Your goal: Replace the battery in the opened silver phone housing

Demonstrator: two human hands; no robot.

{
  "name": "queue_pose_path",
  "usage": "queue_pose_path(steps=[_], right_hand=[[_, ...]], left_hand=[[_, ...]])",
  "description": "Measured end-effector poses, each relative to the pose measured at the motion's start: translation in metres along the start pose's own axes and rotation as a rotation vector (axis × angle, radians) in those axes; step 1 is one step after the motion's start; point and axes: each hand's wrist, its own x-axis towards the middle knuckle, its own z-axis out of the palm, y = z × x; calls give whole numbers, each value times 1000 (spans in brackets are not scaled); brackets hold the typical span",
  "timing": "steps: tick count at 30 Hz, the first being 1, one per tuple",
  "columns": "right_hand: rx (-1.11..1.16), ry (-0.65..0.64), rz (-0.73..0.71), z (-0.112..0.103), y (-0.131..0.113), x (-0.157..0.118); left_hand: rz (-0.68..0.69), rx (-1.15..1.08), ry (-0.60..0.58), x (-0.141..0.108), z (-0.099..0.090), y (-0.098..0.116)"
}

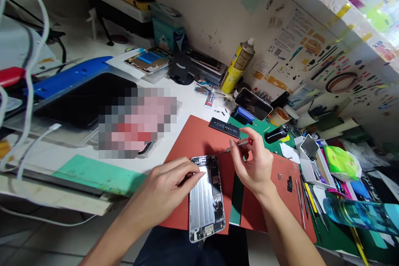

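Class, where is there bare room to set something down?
The red mat between the battery and left hand; the white tabletop between the small tube and blurred patch. Crowded: the right side, around the blue bottle and white tray.

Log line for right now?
left hand: fingertips over open phone, pinch contents unclear | right hand: holds screwdriver near phone's top | battery: out, on red mat

From the near left, the bare left forearm (pixel 124 228) slants inward to a gently bent wrist, the left hand (pixel 177 178) palm down, its thumb and forefinger drawn together at the tips. The right forearm (pixel 286 224) rises from the near right; the right hand (pixel 257 162) is raised farther off, thumb up, forefinger arched, the fingers curled in a light grip.
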Motion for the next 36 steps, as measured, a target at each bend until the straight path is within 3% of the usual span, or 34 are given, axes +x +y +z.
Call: queue_pose_path(steps=[12,36], right_hand=[[-55,33,-157,8,5,-7],[-104,-5,-172,8,5,-8]], left_hand=[[9,31,-31,-2,-1,0],[30,75,-28,0,1,0]])
